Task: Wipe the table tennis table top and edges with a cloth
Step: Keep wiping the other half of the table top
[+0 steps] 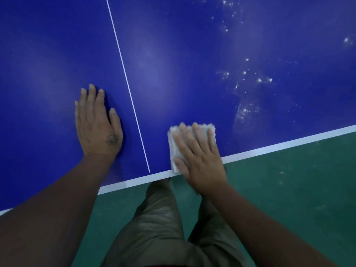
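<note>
The cloth (174,151), a pale, fuzzy, folded pad, lies flat on the blue bench (192,54) at its near edge. Its lower corner reaches onto the white border stripe (289,143) that runs along that edge. It sits just to the right of the thin white centre line (127,81), apart from it.

The right hand (200,160) lies palm-down on top of the cloth. Its fingers are straight and slightly spread, pressing the cloth onto the surface and not curled around it. The fingertips stop just short of the cloth's far edge. The heel of this hand lies over the border stripe and the bench edge.

The left hand (98,124) rests flat on the bench on the other side of the centre line, well apart from the cloth. Its fingers are straight and close together, the thumb lying alongside, and it holds nothing. A small dark mark shows on the back of this hand.

To the right of the cloth and farther across the top, white specks and smears (246,110) are scattered over the blue surface. The area around the left hand shows only soft glare.

Below the bench edge lies a green floor (298,189) with a few pale flecks. The person's legs, in olive trousers (159,218), stand close against the bench between the two forearms.
</note>
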